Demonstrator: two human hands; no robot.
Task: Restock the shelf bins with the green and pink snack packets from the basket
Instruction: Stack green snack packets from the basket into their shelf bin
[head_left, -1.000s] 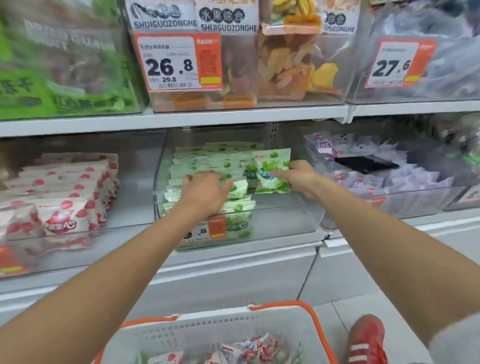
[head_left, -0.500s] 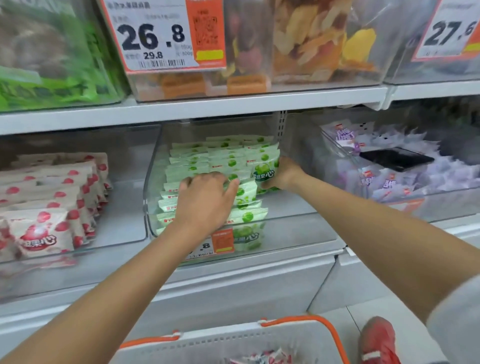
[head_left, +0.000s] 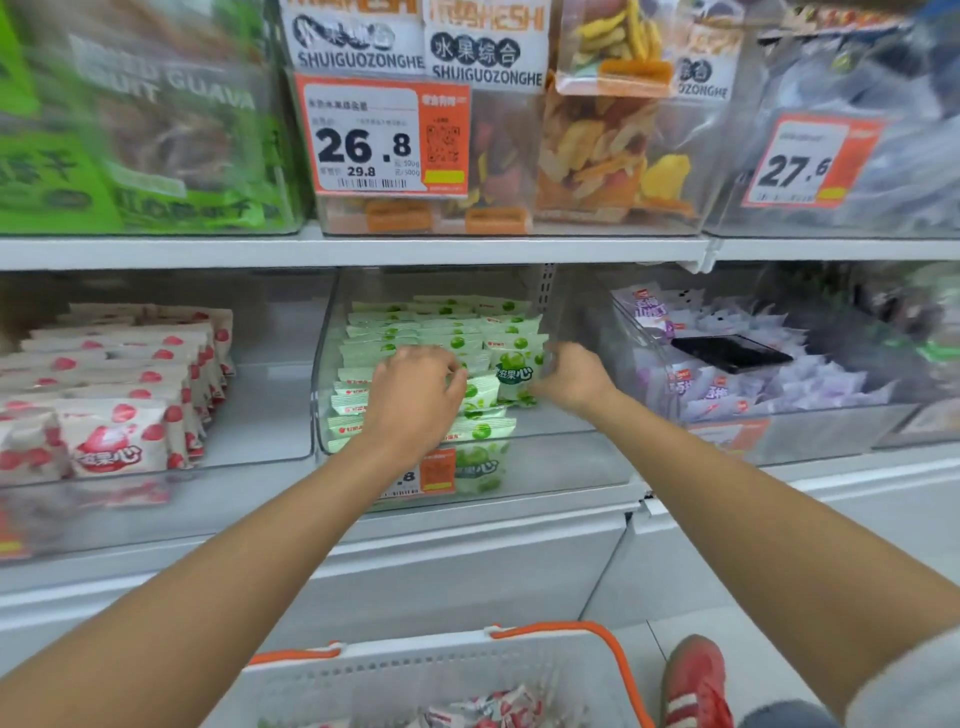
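Note:
Rows of green snack packets stand in the clear middle bin on the lower shelf. My left hand rests palm down on the front rows, pressing them. My right hand pinches the right edge of one upright green packet at the right end of the rows. To the left, another clear bin holds pink packets in rows. At the bottom edge sits the white basket with orange handles, and pink packets lie inside it.
The clear bin on the right holds purple packets with a flat black object on top. The upper shelf carries bins of dried fruit with price tags. A red shoe stands on the floor beside the basket.
My right hand has carried the green packet from in front of the rows into the right end of the stack. My left hand has stayed on the front rows. The view dipped and rose again.

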